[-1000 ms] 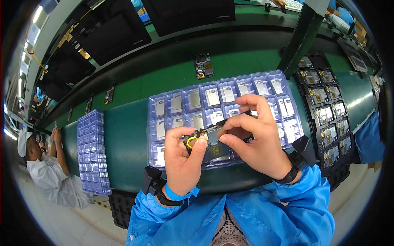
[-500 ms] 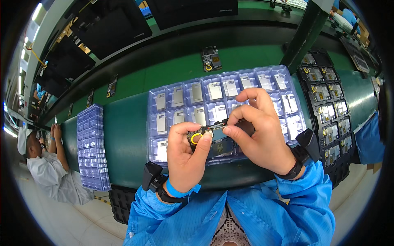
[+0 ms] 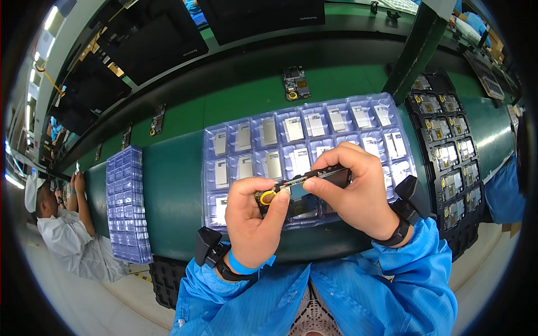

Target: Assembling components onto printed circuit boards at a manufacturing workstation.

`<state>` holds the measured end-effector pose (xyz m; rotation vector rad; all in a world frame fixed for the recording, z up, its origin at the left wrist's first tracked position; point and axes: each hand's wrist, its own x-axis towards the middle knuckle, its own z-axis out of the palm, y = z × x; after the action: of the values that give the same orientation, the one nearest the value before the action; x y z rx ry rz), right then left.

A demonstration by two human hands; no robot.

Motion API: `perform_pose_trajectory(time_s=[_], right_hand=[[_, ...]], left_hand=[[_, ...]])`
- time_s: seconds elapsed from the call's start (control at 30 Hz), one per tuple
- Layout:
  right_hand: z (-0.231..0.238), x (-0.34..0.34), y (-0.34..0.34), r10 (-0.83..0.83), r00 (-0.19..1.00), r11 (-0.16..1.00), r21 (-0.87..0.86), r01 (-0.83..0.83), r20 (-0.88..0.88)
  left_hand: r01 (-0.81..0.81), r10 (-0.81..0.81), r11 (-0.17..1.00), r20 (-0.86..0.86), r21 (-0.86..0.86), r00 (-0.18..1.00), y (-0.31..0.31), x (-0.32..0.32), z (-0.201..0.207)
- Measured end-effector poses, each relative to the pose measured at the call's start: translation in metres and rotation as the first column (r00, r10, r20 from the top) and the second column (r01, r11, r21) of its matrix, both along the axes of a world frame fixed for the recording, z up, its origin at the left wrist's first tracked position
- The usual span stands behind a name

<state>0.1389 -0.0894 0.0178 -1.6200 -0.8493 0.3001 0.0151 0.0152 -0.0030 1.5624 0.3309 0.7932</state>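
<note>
In front of my chest I hold a dark circuit board (image 3: 298, 208) tilted between both hands, above the near part of a clear plastic tray (image 3: 228, 144). My left hand (image 3: 252, 224) pinches the board's left end between thumb and fingers, beside a yellow ring (image 3: 268, 197) on it. Over at the right part, my right hand (image 3: 354, 187) has its thumb and index finger pressed on the upper edge. Flat silver metal pieces (image 3: 269, 131) lie in the tray's compartments. My hands cover some near compartments.
A stack of clear trays (image 3: 126, 201) stands to the left. Another circuit board (image 3: 296, 84) lies on the green belt (image 3: 241, 98) beyond my tray. At right is a black tray (image 3: 443, 143) of boards, near a green post (image 3: 417, 53). A person (image 3: 67, 229) works far left.
My right hand's raised fingers have come down and folded in along the board's edge. The board has tilted a little in my grip. On the belt, the other boards have shifted slightly right.
</note>
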Motion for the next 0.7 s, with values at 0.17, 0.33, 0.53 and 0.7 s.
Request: perform_pose_trajectory(time_s=[0.17, 0.33, 0.53, 0.7], right_hand=[[0.002, 0.002, 0.002, -0.014, 0.998, 1.000, 0.024, 0.013, 0.066], [0.004, 0.009, 0.001, 0.075, 0.995, 0.997, -0.007, -0.074, 0.061], [0.005, 0.002, 0.001, -0.016, 0.992, 1.000, 0.001, 0.016, 0.128], [0.002, 0.002, 0.003, -0.019, 0.988, 0.999, 0.046, 0.012, 0.151]], left_hand=[[0.017, -0.017, 0.998, -0.008, -0.068, 1.000, 0.000, 0.002, 0.009], [0.067, -0.070, 0.985, -0.011, -0.161, 0.997, 0.003, 0.005, 0.014], [0.092, -0.098, 0.977, -0.019, -0.190, 0.995, 0.003, 0.006, 0.013], [0.052, -0.051, 0.989, 0.009, -0.140, 0.999, 0.004, 0.007, 0.013]])
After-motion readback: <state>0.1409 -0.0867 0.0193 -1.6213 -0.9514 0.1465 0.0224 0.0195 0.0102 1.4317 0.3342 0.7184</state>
